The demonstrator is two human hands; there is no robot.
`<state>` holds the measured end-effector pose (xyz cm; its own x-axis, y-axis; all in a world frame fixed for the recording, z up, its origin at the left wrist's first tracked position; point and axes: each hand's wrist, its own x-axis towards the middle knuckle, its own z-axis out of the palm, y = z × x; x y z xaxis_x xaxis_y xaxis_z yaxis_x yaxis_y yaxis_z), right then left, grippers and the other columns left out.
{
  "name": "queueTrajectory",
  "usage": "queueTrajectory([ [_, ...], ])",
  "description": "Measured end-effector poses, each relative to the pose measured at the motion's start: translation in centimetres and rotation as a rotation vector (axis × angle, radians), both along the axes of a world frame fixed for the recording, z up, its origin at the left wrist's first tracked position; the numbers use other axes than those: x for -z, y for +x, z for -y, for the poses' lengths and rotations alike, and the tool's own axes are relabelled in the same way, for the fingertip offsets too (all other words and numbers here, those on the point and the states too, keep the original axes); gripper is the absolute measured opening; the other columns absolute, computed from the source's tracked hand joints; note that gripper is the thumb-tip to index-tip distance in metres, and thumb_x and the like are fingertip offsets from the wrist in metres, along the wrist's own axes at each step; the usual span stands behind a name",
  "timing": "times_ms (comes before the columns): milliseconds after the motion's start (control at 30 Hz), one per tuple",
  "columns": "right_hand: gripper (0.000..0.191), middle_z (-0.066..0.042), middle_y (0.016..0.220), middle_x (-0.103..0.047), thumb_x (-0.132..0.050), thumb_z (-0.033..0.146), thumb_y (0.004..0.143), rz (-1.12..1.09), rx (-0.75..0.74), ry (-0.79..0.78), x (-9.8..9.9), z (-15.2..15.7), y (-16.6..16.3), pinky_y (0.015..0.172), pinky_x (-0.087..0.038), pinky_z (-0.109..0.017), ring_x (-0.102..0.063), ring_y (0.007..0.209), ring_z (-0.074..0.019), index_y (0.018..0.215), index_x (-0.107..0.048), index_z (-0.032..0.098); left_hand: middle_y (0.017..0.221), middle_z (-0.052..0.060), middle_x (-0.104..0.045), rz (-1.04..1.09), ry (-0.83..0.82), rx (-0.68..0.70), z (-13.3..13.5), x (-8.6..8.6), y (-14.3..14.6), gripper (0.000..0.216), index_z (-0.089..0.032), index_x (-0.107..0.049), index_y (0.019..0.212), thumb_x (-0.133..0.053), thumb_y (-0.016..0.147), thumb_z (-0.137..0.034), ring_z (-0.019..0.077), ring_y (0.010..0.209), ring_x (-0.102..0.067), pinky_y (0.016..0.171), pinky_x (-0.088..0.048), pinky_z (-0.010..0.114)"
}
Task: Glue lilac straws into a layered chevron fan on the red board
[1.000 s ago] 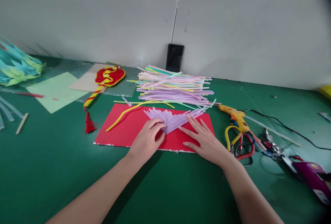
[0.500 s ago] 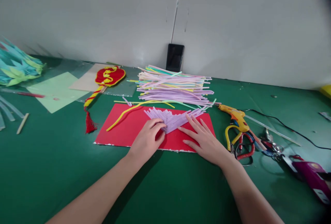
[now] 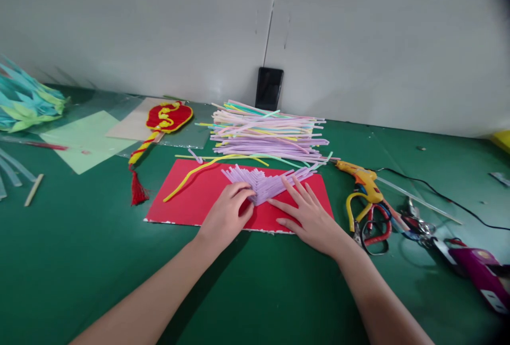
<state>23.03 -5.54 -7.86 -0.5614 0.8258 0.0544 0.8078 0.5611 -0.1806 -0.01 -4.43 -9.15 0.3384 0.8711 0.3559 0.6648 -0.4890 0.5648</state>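
Note:
A V-shaped weave of lilac pipe cleaners [image 3: 261, 188] lies on a red board [image 3: 191, 196] with a chipped white front edge. My left hand [image 3: 229, 209] has its fingers curled at the left side of the weave, thumb and fingertips meeting near the V's point. What those fingertips pinch, apart from the weave's edge, is hidden. On the right arm of the V rests my right hand [image 3: 308, 217], its fingers spread and lying flat over the loose strand ends. A bent yellow pipe cleaner [image 3: 187, 177] crosses the board's left part.
Behind the board lies a pile of pastel pipe cleaners [image 3: 271, 129], with a phone [image 3: 270, 88] leaning on the wall. Right are a yellow glue gun [image 3: 364, 180], pliers [image 3: 368, 228] and a purple tool [image 3: 478, 270]. A red-yellow fan ornament [image 3: 169, 116] lies left, near green paper [image 3: 87, 140].
My right hand has slid slightly left along the weave, its fingers still spread. My left hand stays in place at the V's point.

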Motion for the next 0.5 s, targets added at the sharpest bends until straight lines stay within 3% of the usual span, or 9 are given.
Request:
queueTrajectory([
  [500,0.046,0.003,0.155,-0.007,-0.040,0.047,0.091,-0.016,-0.053,0.003,-0.1,0.1,-1.1,0.109,-0.022,-0.056,-0.004,0.141,-0.0313,0.137,-0.036,0.043,0.113,0.007,-0.056,0.004,-0.003,0.001,0.0,0.0,0.0,0.024,-0.020,-0.057,0.105,-0.052,0.083,-0.010,0.0217,0.109,-0.054,0.094,-0.048,0.042],
])
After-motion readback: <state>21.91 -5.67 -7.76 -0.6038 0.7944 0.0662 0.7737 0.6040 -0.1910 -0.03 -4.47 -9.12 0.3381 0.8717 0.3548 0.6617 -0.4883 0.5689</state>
